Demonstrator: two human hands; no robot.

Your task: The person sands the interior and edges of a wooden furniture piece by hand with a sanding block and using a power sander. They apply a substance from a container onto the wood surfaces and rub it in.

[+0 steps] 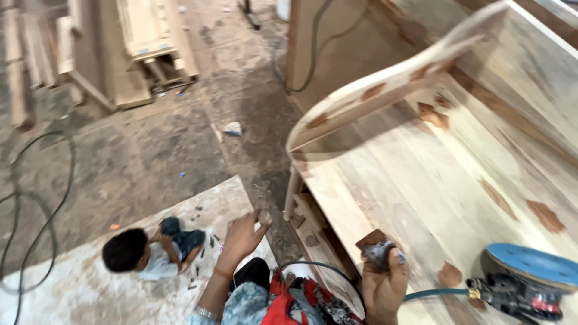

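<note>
At the bottom centre of the frame, the right hand point(384, 283) grips a folded sandpaper piece point(379, 248) at the edge of the wooden bench point(421, 198). The left hand point(241, 238) is spread open, holding nothing. Brown filler patches point(435, 114) show on the pale wood, so much sanding seems left; the disc sander point(521, 280) lies on the seat at lower right.

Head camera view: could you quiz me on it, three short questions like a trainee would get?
1. True or false: the right hand holds a small folded piece of sandpaper.
2. What lies on the wooden bench by that hand: A) a power sander, B) a hammer, C) a paint can?
3. Is the left hand holding anything?

Key: 1 true; 2 A; 3 no, it is open and empty.
</note>
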